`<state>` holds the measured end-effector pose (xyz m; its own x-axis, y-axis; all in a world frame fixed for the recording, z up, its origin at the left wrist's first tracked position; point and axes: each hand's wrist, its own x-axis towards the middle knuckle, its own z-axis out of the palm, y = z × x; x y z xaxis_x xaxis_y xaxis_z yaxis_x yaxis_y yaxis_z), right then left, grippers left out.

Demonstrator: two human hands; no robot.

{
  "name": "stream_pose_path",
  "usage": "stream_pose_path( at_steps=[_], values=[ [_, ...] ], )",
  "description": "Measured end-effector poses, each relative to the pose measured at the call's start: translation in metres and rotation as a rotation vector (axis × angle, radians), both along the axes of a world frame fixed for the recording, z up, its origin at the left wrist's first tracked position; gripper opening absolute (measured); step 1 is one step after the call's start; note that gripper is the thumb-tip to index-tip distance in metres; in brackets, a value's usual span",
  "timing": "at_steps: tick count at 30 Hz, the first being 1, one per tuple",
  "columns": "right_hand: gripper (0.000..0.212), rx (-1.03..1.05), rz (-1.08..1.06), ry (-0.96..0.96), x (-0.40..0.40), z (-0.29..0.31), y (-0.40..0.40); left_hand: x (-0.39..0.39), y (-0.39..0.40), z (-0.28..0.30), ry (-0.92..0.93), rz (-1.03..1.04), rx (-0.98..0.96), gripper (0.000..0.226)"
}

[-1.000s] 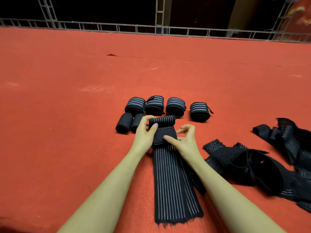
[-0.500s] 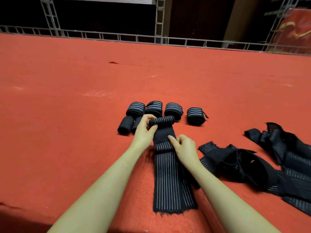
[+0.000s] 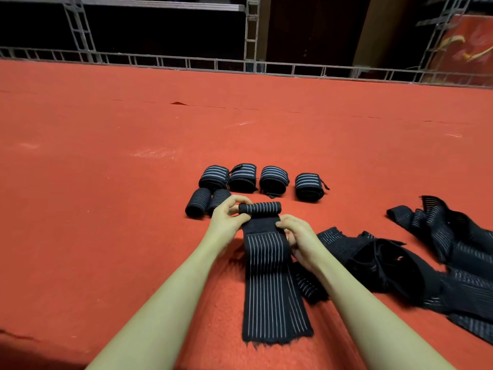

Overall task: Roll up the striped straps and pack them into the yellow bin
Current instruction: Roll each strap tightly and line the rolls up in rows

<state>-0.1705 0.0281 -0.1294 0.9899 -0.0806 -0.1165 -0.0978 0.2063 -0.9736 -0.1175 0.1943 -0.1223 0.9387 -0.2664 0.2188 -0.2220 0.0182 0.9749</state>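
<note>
A wide red carpet (image 3: pixel 106 209) is spread across the whole foreground, and no yellow bin is seen anywhere on it. To the right, a loose heap of unrolled straps (image 3: pixel 400 263) is left lying well apart from the finished work. Beyond the hands, six rolled straps (image 3: pixel 242 177) are set in two short rows.

The strap in hand (image 3: pixel 269 276) is laid flat with its long axis running from the near frayed end straight away from the person. At its far end a small started roll (image 3: pixel 260 208) is formed, lying crosswise to that axis. Thus the unrolled length lies wholly on the near side of the grip, toward the body, and the rolling is judged to have to come back along that line.

The left end of the roll is pinched by the left hand (image 3: pixel 226 222), thumb and fingers curled about it. The strap's right edge, just below the roll at the dark plain patch, is held by the right hand (image 3: pixel 301 239) with fingers curled on it. Both hands are equally near; most of the strap is not yet wound.
</note>
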Motion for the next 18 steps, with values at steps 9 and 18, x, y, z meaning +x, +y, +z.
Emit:
stream_pose_path(
  at_steps=[9,18],
  values=[
    [0.014,-0.002,-0.021,0.009,0.010,-0.016,0.015,-0.011,0.001,-0.022,0.101,0.022,-0.037,0.037],
    [0.032,-0.078,0.022,-0.061,0.020,-0.023,0.006,-0.001,-0.016,-0.035,0.064,0.011,0.126,0.016]
  ],
)
